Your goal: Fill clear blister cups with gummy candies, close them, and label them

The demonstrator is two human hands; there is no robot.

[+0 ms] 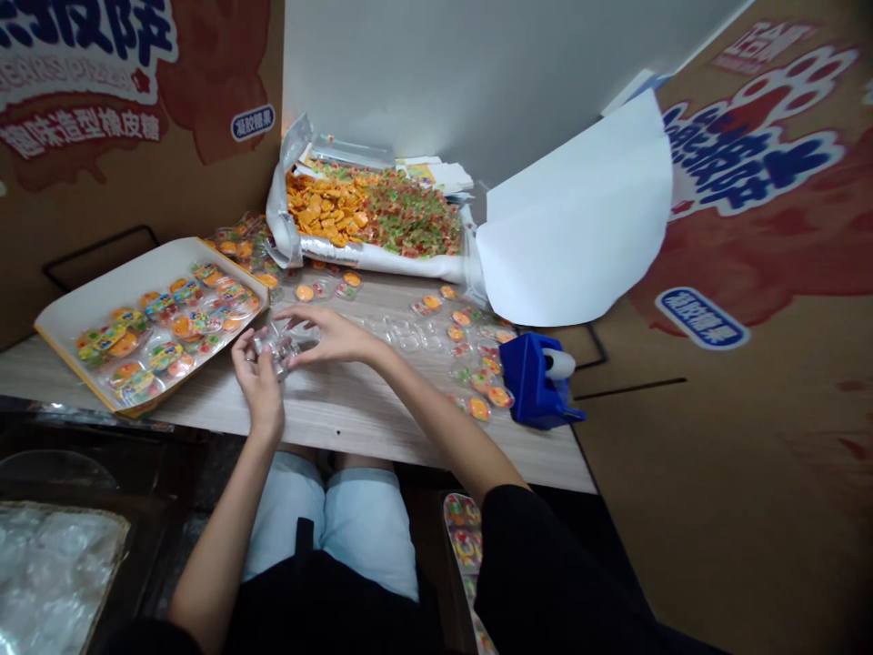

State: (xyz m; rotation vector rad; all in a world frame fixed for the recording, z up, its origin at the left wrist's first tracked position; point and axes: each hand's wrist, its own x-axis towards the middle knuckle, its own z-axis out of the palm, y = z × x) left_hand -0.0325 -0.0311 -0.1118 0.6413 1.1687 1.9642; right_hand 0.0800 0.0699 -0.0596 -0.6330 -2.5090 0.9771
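Observation:
My left hand (257,377) and my right hand (327,335) meet over the wooden table (355,409), both closed around a small clear plastic packet (278,347) held between them. The left fingers pinch its near side, and the right fingers curl over it from the far side. Empty clear plastic trays (402,332) lie just right of the hands. Filled candy packets (477,364) with orange and green sweets are scattered further right.
A shallow cardboard tray (82,305) at the left holds several filled packets. A foil bag (372,218) of orange and green gummies lies open at the back. A blue tape dispenser (538,377) stands at the right. Printed cardboard boxes (750,318) wall both sides.

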